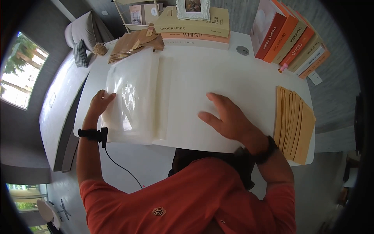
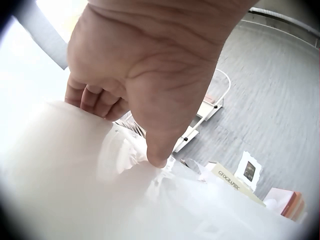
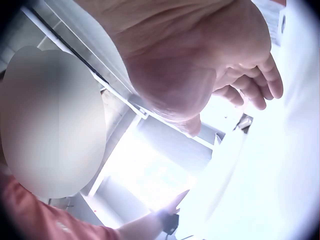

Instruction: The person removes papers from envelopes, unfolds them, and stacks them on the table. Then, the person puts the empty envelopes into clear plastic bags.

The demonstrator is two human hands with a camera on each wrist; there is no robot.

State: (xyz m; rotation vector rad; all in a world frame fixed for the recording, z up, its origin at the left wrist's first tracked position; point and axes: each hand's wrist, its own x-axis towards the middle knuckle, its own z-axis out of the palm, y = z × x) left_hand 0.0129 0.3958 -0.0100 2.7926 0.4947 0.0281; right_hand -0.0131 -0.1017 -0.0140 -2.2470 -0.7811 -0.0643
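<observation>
Clear, glossy plastic bags (image 1: 130, 97) lie in a flat stack on the left half of the white table (image 1: 191, 128). At the stack's left edge my left hand (image 1: 102, 103) pinches the plastic, thumb on top and fingers round the edge. The left wrist view shows the thumb (image 2: 157, 157) pressing into the crinkled plastic (image 2: 125, 165), with the other fingertips hidden behind it. My right hand (image 1: 228, 117) hovers over the table right of the stack, holding nothing, thumb and fingers spread apart. Its relaxed fingers (image 3: 255, 90) show in the right wrist view.
Tan paper envelopes (image 1: 294, 124) lie overlapped at the right edge. Brown paper bags (image 1: 136, 45) sit behind the plastic, next to stacked books (image 1: 194, 29) bearing a white picture frame (image 1: 193, 9). Upright books (image 1: 288, 39) stand back right, near a pink figurine (image 1: 283, 67). Twine (image 1: 100, 49) lies back left.
</observation>
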